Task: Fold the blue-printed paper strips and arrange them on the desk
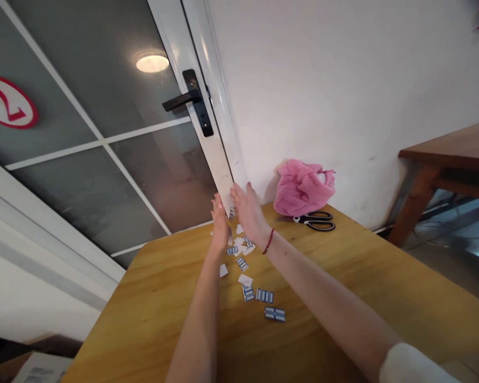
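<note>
My left hand (pixel 221 227) reaches to the far side of the table, fingers stretched out and palm turned inward. Facing it, my right hand (pixel 250 217) also has its fingers extended, with a red string bracelet (pixel 269 241) at the wrist. Between and just below the hands lies a loose cluster of small white cards (pixel 239 248), some showing blue stripes. One striped piece (pixel 231 214) appears in the gap between the palms; whether a hand touches it I cannot tell. Nearer to me are a striped card (pixel 265 296), a blue-and-white card (pixel 274 314) and a plain white card (pixel 245 280).
Black-handled scissors (pixel 315 220) lie at the table's back right, beside a bunched pink cloth (pixel 303 187) against the wall. A door with a black handle (pixel 197 101) stands beyond the wooden table (pixel 151 298). Another wooden table (pixel 455 143) is at the right.
</note>
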Tool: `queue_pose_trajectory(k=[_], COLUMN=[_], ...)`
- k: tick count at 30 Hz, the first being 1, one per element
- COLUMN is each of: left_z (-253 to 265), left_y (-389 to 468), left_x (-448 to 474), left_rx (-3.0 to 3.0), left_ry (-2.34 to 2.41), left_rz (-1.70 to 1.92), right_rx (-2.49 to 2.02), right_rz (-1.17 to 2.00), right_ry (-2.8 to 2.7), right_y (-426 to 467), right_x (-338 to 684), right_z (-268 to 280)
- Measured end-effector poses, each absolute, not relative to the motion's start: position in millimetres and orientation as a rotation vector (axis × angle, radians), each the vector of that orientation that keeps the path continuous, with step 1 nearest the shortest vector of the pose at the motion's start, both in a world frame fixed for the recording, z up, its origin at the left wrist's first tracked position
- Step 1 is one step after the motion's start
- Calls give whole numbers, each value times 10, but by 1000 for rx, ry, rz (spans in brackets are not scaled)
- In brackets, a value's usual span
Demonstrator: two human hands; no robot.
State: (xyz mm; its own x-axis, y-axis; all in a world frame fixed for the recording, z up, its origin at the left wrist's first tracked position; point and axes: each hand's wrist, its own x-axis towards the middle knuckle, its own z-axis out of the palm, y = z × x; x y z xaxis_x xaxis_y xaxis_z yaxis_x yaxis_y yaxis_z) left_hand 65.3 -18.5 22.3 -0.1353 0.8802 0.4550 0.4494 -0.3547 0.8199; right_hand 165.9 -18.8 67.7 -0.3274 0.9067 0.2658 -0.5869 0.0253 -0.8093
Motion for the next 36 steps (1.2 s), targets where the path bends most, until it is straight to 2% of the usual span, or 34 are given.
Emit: queue_pose_trajectory(k=[3, 5, 6, 10, 14, 18, 23, 30, 36], left_z=[-80, -340, -466, -803, -856, -830, -837, -911, -869], left_y=[-44, 12, 26, 33, 57, 74, 59, -91, -741], left_x=[331, 126, 44, -83, 52, 188, 169, 353, 591], left_rx=[1797, 1707, 1682, 1705, 1787, 1786, 1735, 1828, 1876], left_ry=[1923, 2028, 2057, 2076, 1950, 1770, 1799, 1773, 1675], left_rz=[1283, 1174, 1123, 997, 985, 1057, 1181, 916, 841], right_rx=[-583, -859, -925, -1101, -1084, -1071, -1131, -1017, -845], right_rz=[1313, 1006, 972, 952, 937, 1035, 1007, 1057, 1231], right_ry=[-1278, -1554, -1609, -1804, -1955, -1957, -1830, -2045, -2172], right_y=[125, 338, 421, 532, 460, 468, 541, 378, -53], right_x=[1877, 1960, 1976, 1886, 1689, 1630, 1759, 1766, 2197], right_z=[524, 258, 94, -538, -830, -846, -860, -824, -724])
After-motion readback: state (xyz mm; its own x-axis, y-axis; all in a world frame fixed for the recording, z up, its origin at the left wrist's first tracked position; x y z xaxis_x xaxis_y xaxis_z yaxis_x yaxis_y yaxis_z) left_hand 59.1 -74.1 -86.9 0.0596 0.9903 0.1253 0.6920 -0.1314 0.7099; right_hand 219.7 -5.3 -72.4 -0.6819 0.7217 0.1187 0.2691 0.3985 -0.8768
